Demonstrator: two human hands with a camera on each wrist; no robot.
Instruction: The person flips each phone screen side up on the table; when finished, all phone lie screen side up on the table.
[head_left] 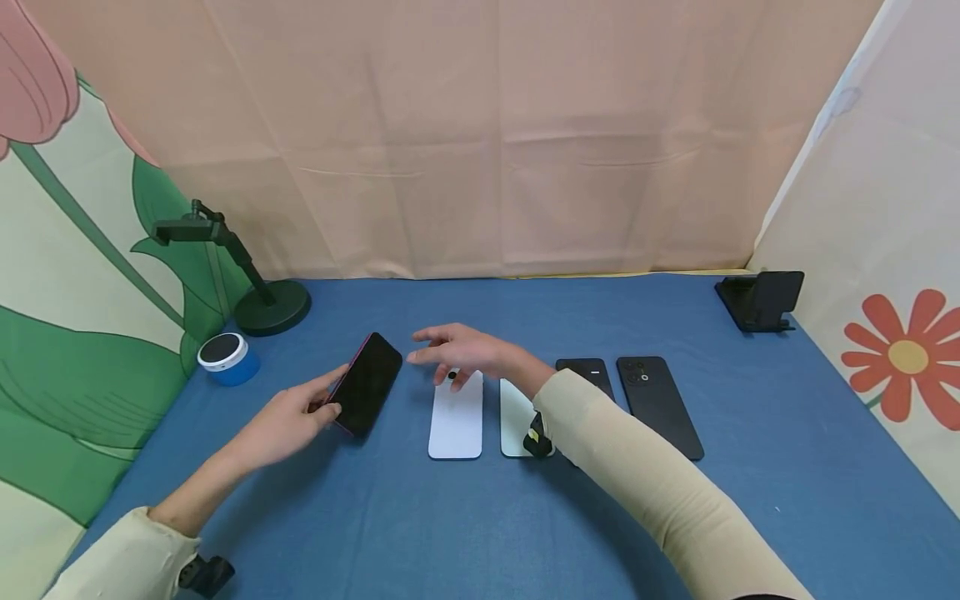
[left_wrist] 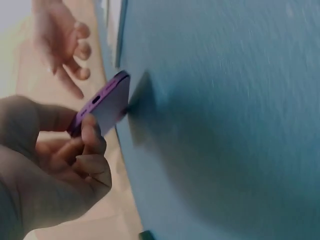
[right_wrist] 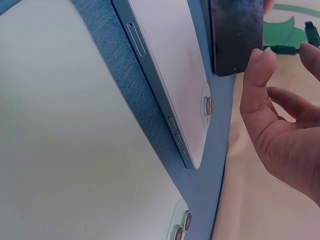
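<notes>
My left hand (head_left: 296,421) holds a smartphone (head_left: 369,385) by its lower left side, thumb on one face and fingers behind. Its black screen shows in the head view, and the phone is tilted above the cloth. The left wrist view gives its purple-pink edge (left_wrist: 95,102) with the charging port. Just right of the phone's top, my right hand (head_left: 468,350) reaches over with fingers spread and nothing in them. Beneath it a white phone (head_left: 455,425) lies face down, camera end away from me. A pale green phone (head_left: 514,417) lies beside it, partly covered by my right forearm.
Two dark phones, one half hidden (head_left: 588,372) and one larger (head_left: 660,408), lie right of my forearm. A black stand (head_left: 761,300) is at the back right. At the left are a dark green stand (head_left: 272,308) with a round base and a blue-and-white round container (head_left: 228,360).
</notes>
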